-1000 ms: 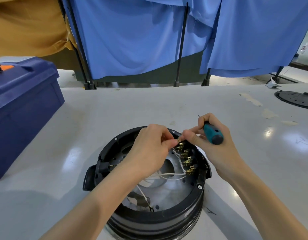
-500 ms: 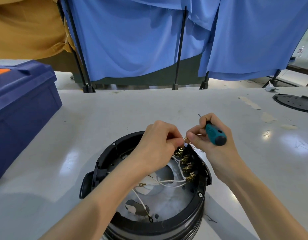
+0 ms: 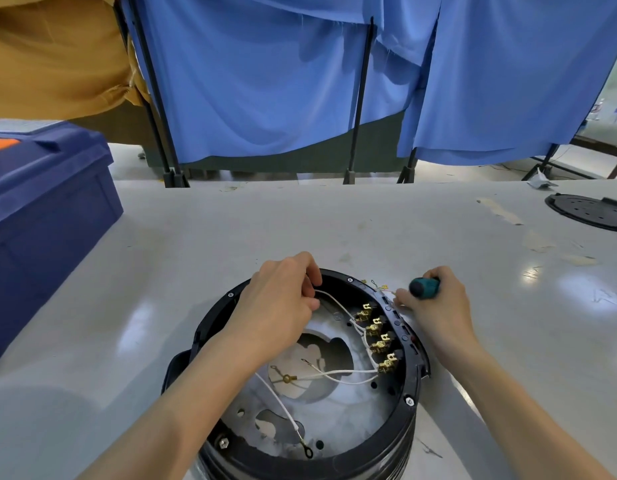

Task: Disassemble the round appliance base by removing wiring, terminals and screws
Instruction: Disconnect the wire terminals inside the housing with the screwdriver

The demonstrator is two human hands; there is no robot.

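The round black appliance base (image 3: 409, 403) lies upside down on the table, its metal inner plate (image 3: 338, 414) showing. A row of brass terminals (image 3: 378, 336) with white wires (image 3: 335, 374) sits along its right inner rim. My left hand (image 3: 283, 303) is over the far rim, fingers curled round a white wire that runs to the terminals. My right hand (image 3: 435, 306) rests on the table just outside the rim and grips a teal-handled screwdriver (image 3: 424, 287). Small loose brass pieces (image 3: 381, 287) lie by its fingertips.
A dark blue toolbox (image 3: 47, 209) stands at the left on the white table (image 3: 300, 223). A black round cover plate (image 3: 589, 211) lies at the far right. Blue and ochre curtains on black stands hang behind the table.
My hands have parted. The right hand has moved off the terminal row to the table outside the rim. The left hand has shifted to the far rim, drawing a white wire with it.
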